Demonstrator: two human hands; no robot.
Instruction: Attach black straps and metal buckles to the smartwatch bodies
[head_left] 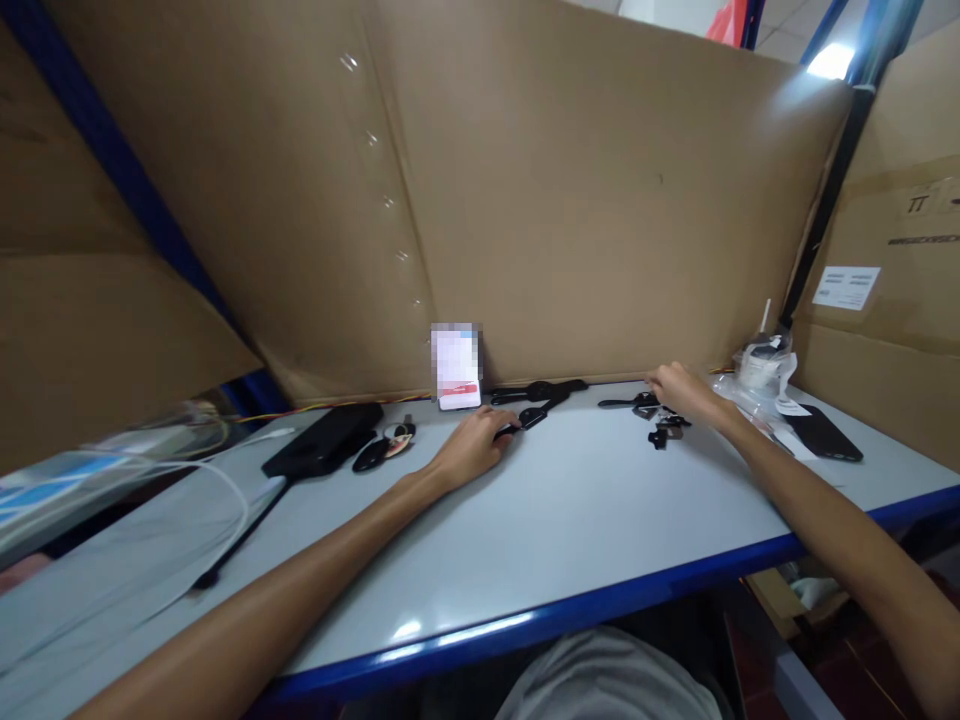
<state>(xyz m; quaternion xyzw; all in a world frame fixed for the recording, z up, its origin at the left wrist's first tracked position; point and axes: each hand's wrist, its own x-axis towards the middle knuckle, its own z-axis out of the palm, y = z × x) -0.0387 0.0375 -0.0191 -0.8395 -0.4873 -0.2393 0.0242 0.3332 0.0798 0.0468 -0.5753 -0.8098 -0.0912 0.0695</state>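
My left hand (474, 446) rests on the tabletop with its fingers closed over the near end of a black watch (532, 417). Just behind it, a second black watch (541, 390) lies flat near the cardboard wall. Off to the right, my right hand (684, 393) hovers over a small group of dark pieces, its fingers curled together; whatever they pinch is too small to make out. Below those fingers is a black strap piece (619, 403), and nearer me lie small black parts (660, 438).
A lit phone (458, 370) leans against the cardboard wall (585, 220). On the left are a black case (324, 442), keys (373, 455) and a white cable (241, 500). At right stand a plastic cup (761, 365) and a dark phone (825, 433). A blue edge (600, 610) borders the table.
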